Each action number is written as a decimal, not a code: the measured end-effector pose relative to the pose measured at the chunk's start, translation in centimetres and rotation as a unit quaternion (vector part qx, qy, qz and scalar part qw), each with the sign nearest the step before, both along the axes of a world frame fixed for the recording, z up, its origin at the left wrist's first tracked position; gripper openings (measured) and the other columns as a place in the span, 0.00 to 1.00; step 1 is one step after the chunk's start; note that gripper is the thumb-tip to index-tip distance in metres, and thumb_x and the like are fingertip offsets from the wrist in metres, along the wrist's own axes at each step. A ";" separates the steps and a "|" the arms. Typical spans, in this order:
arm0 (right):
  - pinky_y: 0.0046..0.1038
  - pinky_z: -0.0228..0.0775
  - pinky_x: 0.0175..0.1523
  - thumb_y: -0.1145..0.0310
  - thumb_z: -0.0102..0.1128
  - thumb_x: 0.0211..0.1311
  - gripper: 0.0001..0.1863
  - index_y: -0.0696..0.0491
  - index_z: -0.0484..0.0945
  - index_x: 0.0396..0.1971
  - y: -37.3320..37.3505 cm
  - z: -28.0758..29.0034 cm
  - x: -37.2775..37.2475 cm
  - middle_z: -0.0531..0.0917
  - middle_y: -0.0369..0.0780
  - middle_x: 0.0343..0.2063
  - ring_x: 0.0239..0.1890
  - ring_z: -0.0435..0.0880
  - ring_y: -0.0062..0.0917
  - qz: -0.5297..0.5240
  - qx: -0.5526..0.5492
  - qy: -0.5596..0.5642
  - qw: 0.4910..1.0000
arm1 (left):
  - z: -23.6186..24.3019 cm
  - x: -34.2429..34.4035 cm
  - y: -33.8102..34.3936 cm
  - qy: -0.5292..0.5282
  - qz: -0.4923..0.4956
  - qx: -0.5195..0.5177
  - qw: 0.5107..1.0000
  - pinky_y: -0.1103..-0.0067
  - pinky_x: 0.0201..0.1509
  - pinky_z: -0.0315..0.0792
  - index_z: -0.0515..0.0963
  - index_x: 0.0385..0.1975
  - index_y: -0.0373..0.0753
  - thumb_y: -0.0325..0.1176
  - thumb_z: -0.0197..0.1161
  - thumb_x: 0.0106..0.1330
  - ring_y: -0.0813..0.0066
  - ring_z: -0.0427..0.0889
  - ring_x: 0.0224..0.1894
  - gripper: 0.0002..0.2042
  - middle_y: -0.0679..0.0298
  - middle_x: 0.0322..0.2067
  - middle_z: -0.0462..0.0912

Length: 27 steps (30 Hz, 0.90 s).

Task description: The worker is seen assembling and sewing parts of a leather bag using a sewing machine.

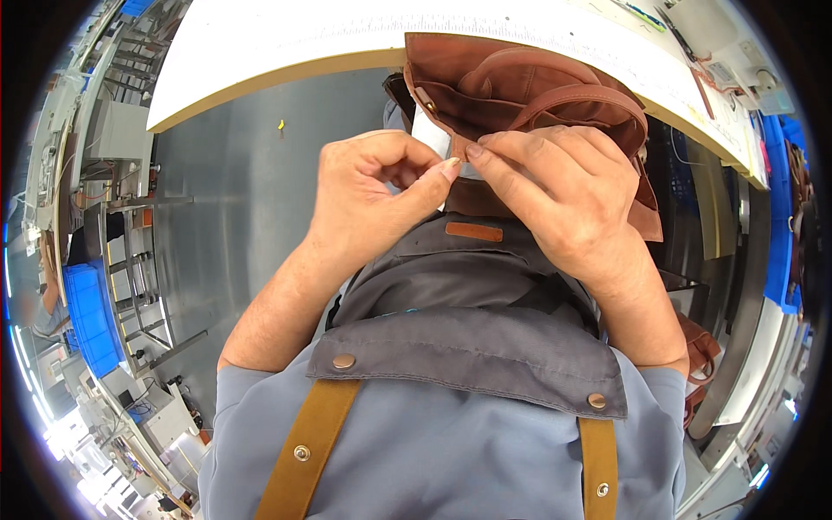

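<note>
A brown leather handbag (446, 62) with two arched handles rests over the front edge of the white table, its near end hanging toward my lap. My right hand (563, 178) pinches a narrow brown tab at the bag's near left edge, thumb and forefinger together. Close beside it, my left hand (373, 182) has its thumb and forefinger closed at the tab's tip. Whatever sits between those left fingertips is too small to make out. Below both hands, a dark grey apron (468, 347) with ochre straps covers my front.
The white table (286, 35) has ruler markings along its top. At the upper right stands a white machine (715, 39). Blue crates (91, 316) are at the left; another brown bag (700, 347) sits low on the right. A small yellow scrap (281, 125) lies on the grey floor.
</note>
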State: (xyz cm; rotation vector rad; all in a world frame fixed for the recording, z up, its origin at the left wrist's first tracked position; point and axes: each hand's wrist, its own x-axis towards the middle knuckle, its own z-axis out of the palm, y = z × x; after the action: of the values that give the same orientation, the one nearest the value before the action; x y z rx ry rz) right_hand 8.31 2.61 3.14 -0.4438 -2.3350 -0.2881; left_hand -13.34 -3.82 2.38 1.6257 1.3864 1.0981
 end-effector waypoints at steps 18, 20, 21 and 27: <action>0.31 0.75 0.39 0.68 0.74 0.46 0.19 0.52 0.82 0.41 -1.0 -0.1 1.7 0.85 0.36 0.34 0.35 0.84 0.30 -0.055 -0.187 0.020 0.981 | -3.2 -2.4 -1.0 -0.014 0.158 -0.028 0.987 0.83 0.30 0.65 0.78 0.21 0.34 0.16 0.55 0.56 0.83 0.71 0.23 0.07 0.68 0.20 0.78; 0.33 0.76 0.40 0.69 0.74 0.47 0.20 0.53 0.81 0.42 -1.2 0.2 2.5 0.85 0.37 0.34 0.36 0.84 0.32 -0.073 -0.238 0.022 0.968 | -2.6 -2.8 -1.4 0.005 0.134 -0.056 0.989 0.82 0.33 0.65 0.78 0.18 0.34 0.18 0.58 0.58 0.80 0.72 0.25 0.08 0.68 0.17 0.76; 0.34 0.76 0.41 0.69 0.75 0.47 0.20 0.54 0.81 0.43 -1.2 0.3 3.0 0.85 0.38 0.35 0.36 0.85 0.33 -0.072 -0.249 0.006 0.966 | -2.3 -2.6 -1.5 0.106 0.104 0.021 0.989 0.81 0.34 0.66 0.79 0.20 0.35 0.22 0.63 0.58 0.79 0.72 0.25 0.05 0.68 0.19 0.77; 0.35 0.77 0.41 0.69 0.72 0.52 0.15 0.54 0.83 0.41 -1.3 0.6 4.7 0.86 0.40 0.33 0.36 0.86 0.34 -0.086 -0.274 -0.005 0.958 | 0.1 1.8 2.0 0.156 0.073 0.288 0.942 0.81 0.35 0.69 0.83 0.32 0.37 0.36 0.80 0.51 0.74 0.79 0.30 0.15 0.67 0.31 0.84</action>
State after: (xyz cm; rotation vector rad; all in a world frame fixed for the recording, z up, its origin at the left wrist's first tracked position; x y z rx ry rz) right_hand 13.03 1.30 3.77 -0.9162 -2.3693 0.2902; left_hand -11.53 -1.82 2.46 2.2183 1.4875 1.4825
